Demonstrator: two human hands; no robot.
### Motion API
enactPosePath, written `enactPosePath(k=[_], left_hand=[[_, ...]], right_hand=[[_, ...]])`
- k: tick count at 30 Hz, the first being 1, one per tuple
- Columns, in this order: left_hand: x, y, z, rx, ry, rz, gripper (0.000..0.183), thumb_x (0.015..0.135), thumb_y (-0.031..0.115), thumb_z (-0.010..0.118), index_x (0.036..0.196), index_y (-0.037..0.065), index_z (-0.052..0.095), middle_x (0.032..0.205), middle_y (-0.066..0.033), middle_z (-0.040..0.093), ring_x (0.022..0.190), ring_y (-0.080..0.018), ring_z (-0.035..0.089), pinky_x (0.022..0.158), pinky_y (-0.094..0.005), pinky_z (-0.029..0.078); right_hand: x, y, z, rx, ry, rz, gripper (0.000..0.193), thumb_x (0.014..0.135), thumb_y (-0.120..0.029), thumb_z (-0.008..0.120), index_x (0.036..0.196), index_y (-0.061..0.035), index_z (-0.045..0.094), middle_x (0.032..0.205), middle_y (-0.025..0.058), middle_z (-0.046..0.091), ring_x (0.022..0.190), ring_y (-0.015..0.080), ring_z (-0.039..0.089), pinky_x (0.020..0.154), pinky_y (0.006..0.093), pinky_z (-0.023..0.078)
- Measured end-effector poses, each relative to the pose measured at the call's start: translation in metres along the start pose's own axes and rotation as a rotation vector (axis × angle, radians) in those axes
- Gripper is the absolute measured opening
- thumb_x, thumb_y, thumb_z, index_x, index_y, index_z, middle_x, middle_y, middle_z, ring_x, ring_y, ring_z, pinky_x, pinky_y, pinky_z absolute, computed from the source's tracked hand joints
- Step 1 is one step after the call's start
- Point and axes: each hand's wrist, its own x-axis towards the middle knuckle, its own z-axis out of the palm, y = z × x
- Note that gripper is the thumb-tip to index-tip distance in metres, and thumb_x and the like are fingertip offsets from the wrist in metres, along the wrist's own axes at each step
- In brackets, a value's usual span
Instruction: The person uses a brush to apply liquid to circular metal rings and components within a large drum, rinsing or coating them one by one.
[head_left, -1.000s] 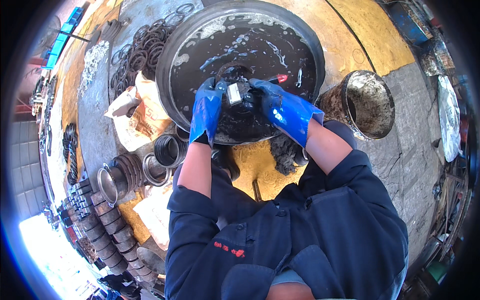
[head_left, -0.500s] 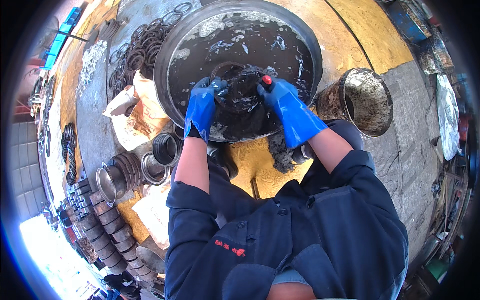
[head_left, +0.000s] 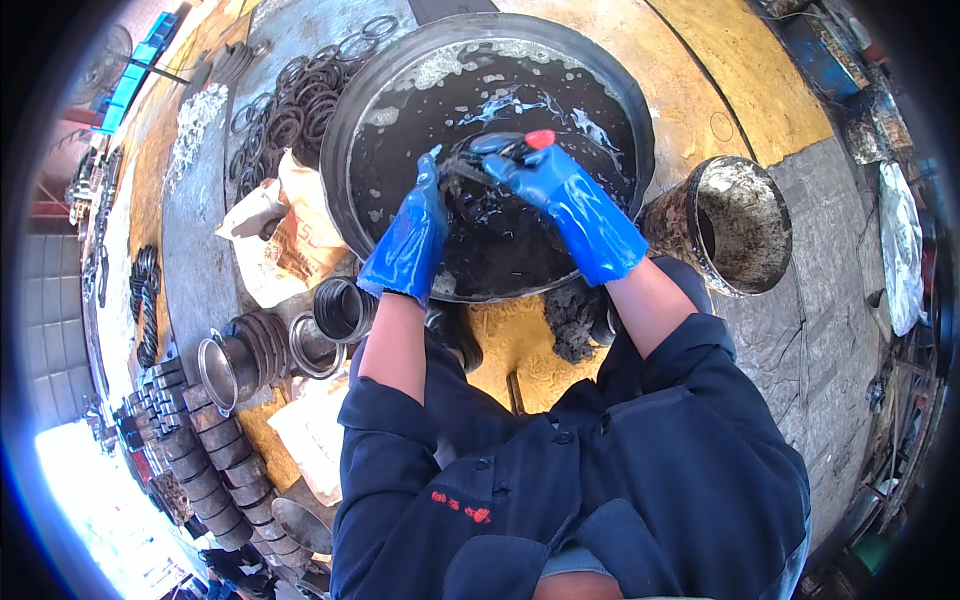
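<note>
Over a wide round basin [head_left: 338,150] of dark, foamy liquid, both my hands wear blue rubber gloves. My left hand [head_left: 428,192] is closed on the left side of a dark, wet ring [head_left: 466,178], seen nearly edge-on. From the right, my right hand [head_left: 530,176] is closed round a tool with a red handle end [head_left: 540,139]. The tool's working end is hidden by the glove and the ring, so its kind does not show. Where the two hands meet, the right fingers touch or nearly touch the ring.
Right of the basin lies a tilted, stained bucket [head_left: 745,225]. A pile of dark rings [head_left: 300,105] and a torn paper bag [head_left: 290,235] sit to the left. Metal rings [head_left: 340,310] and stacked cylindrical parts [head_left: 215,450] stand lower left. A dark grey clump [head_left: 573,320] lies below the basin.
Both hands have risen and moved closer together. The ring has come up and turned from lying nearly flat to nearly edge-on. The red handle end has shifted up with my right hand.
</note>
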Motion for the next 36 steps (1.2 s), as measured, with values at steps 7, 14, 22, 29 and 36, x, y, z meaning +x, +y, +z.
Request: enactPosePath(k=[7, 14, 22, 29, 36], left_hand=[[-0.019, -0.013, 0.036, 0.267, -0.131, 0.384, 0.039, 0.091, 0.009, 0.06, 0.128, 0.0, 0.055, 0.119, -0.0077, 0.063, 0.104, -0.0175, 0.059, 0.094, -0.0292, 0.045], [-0.01, -0.013, 0.025, 0.338, -0.027, 0.238, 0.034, 0.088, 0.002, 0.063, 0.122, 0.002, 0.06, 0.111, -0.0041, 0.067, 0.098, -0.0141, 0.061, 0.083, -0.026, 0.047], [-0.022, -0.014, 0.033, 0.366, 0.016, 0.312, 0.032, 0.086, 0.002, 0.064, 0.118, 0.001, 0.062, 0.105, -0.0065, 0.068, 0.093, -0.0147, 0.063, 0.085, -0.0272, 0.05], [-0.033, -0.003, 0.029, 0.544, 0.006, 0.473, 0.034, 0.087, 0.004, 0.066, 0.12, 0.002, 0.062, 0.105, -0.0039, 0.068, 0.096, -0.0119, 0.06, 0.089, -0.0263, 0.046], [-0.008, 0.0, 0.005, 0.226, 0.026, 0.432, 0.028, 0.089, 0.004, 0.063, 0.116, -0.001, 0.062, 0.105, -0.0129, 0.07, 0.092, -0.0228, 0.067, 0.08, -0.0304, 0.05]], right_hand=[[0.017, 0.057, -0.033, 0.307, 0.48, 0.2, 0.023, 0.089, -0.02, 0.066, 0.102, -0.0016, 0.069, 0.094, 0.0063, 0.071, 0.087, 0.0127, 0.064, 0.08, 0.0287, 0.05], [0.005, 0.064, -0.059, -0.482, 0.554, 0.529, 0.025, 0.086, -0.024, 0.068, 0.098, -0.0016, 0.07, 0.087, 0.0058, 0.071, 0.081, 0.012, 0.065, 0.075, 0.0284, 0.051], [0.004, -0.028, -0.022, -0.079, 0.174, 0.184, 0.027, 0.091, -0.022, 0.066, 0.109, -0.0022, 0.069, 0.098, 0.0065, 0.071, 0.088, 0.0116, 0.065, 0.082, 0.0286, 0.052], [0.009, -0.026, -0.051, 0.163, 0.426, 0.349, 0.028, 0.087, -0.027, 0.065, 0.098, -0.0016, 0.07, 0.087, 0.0075, 0.071, 0.074, 0.0164, 0.065, 0.068, 0.0321, 0.052], [0.006, 0.051, -0.065, -0.43, 0.352, 0.455, 0.034, 0.082, -0.033, 0.068, 0.104, -0.0065, 0.07, 0.097, 0.0162, 0.071, 0.09, 0.0299, 0.069, 0.082, 0.0372, 0.052]])
